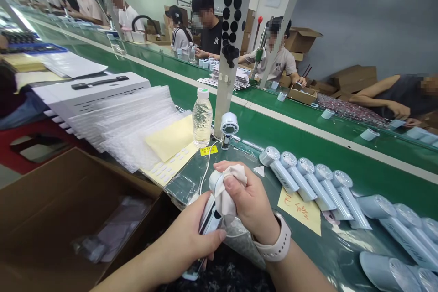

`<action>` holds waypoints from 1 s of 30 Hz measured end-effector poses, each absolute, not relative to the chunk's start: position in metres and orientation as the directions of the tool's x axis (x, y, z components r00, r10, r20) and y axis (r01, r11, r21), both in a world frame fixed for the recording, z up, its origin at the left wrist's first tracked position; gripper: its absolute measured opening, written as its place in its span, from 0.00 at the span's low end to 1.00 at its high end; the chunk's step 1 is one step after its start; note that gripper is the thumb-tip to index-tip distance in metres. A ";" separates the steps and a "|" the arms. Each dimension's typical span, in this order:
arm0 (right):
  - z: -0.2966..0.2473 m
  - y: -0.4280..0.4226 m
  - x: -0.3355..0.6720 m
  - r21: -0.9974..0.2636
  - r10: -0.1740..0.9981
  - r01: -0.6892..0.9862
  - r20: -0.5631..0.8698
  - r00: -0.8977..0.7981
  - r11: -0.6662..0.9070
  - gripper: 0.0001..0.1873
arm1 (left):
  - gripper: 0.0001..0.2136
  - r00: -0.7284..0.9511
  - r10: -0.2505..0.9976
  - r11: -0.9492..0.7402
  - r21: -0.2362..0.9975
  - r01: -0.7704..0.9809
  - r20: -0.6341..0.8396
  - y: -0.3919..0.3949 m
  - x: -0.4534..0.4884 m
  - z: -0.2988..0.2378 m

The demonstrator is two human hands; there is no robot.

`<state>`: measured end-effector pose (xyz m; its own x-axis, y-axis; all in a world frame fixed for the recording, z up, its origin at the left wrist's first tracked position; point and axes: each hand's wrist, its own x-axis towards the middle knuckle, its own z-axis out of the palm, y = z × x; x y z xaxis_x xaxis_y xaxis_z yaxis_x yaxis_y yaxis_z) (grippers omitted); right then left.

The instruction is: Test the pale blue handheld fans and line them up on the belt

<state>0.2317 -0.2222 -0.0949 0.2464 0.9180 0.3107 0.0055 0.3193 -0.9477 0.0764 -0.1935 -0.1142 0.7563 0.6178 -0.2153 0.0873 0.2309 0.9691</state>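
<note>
A light-blue handheld fan (211,219) is tilted in front of me, its handle gripped by my left hand (185,239) with the thumb along the side. My right hand (255,205), with a pale watch strap on the wrist, pinches a white cloth (226,198) against the fan's head. The cloth and fingers hide much of that head. Just beyond my hands, another small fan (229,125) stands upright on the bench. To the right lie several finished-looking fans (308,178) in a slanted row, beside a yellow note (297,207) with red handwriting.
A bottle of clear liquid (202,118) stands by the metal post (224,86). Bubble-wrap sleeves (137,118) and a sticker sheet (167,166) lie left. An open cardboard box (44,223) sits lower left. Across the green conveyor belt (294,132), several people work.
</note>
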 end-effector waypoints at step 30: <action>-0.098 -0.170 0.277 -0.927 0.886 0.376 0.169 0.431 -0.006 0.35 | 0.23 0.780 0.588 0.381 0.924 -0.031 -0.216 -0.206 0.054 -0.095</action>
<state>0.2767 -0.1700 -0.0978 0.4312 0.8862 0.1691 0.3760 -0.0062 -0.9266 0.0538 -0.2063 -0.0949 0.7799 0.5875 -0.2159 -0.0309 0.3806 0.9242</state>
